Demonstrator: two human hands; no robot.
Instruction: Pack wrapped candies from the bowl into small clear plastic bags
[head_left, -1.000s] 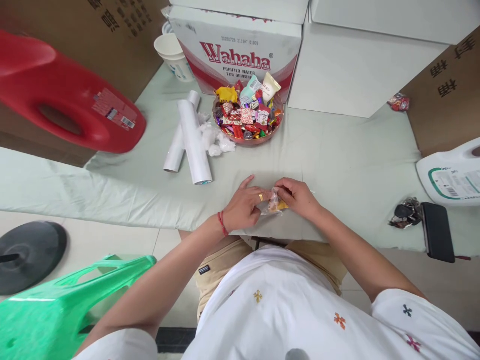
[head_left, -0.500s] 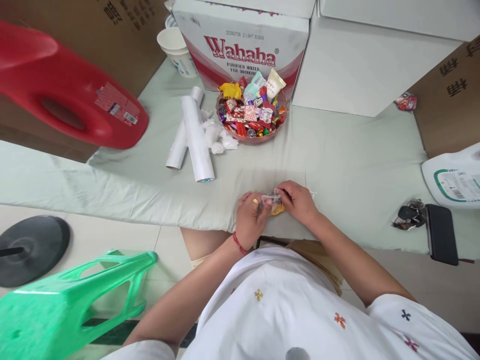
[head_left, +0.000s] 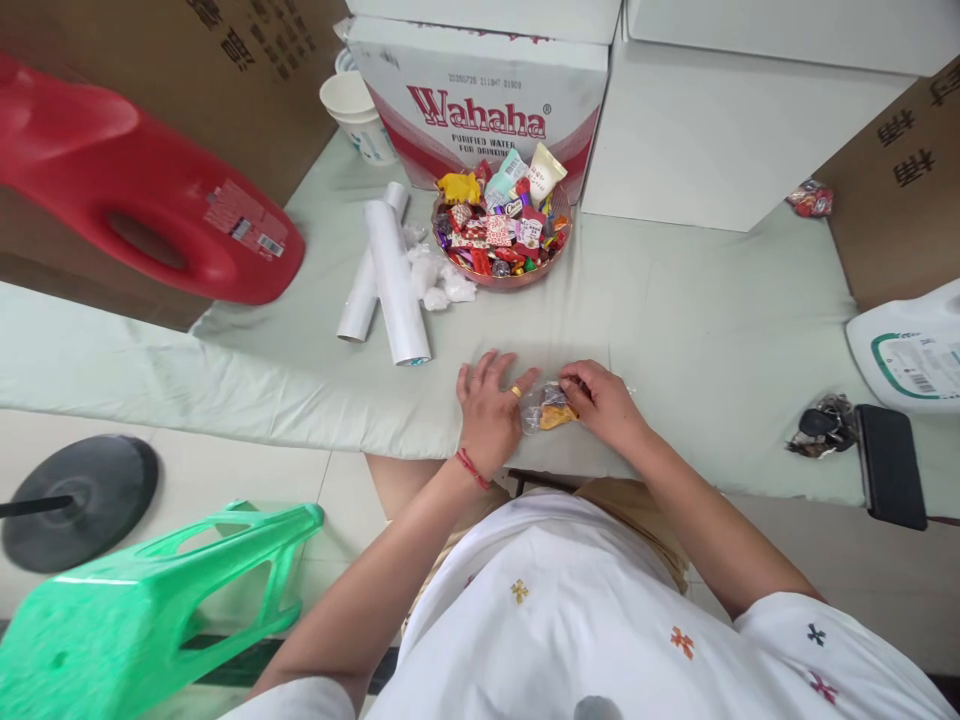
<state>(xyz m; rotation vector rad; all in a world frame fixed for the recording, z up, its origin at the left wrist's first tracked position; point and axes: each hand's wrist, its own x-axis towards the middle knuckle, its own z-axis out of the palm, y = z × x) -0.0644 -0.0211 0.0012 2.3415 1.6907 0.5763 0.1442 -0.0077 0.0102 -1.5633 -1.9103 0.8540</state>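
Fingers of the right hand (head_left: 609, 404) pinch the right edge of the small clear-and-yellow packet (head_left: 556, 416), seemingly to steady its flimsy wrap against the pale green cloth (head_left: 675, 300), while the left hand (head_left: 489, 418), spread and grasping nothing, lies just beside it

Left grip (head_left: 491, 413) is splayed, right grip (head_left: 604, 402) pinched
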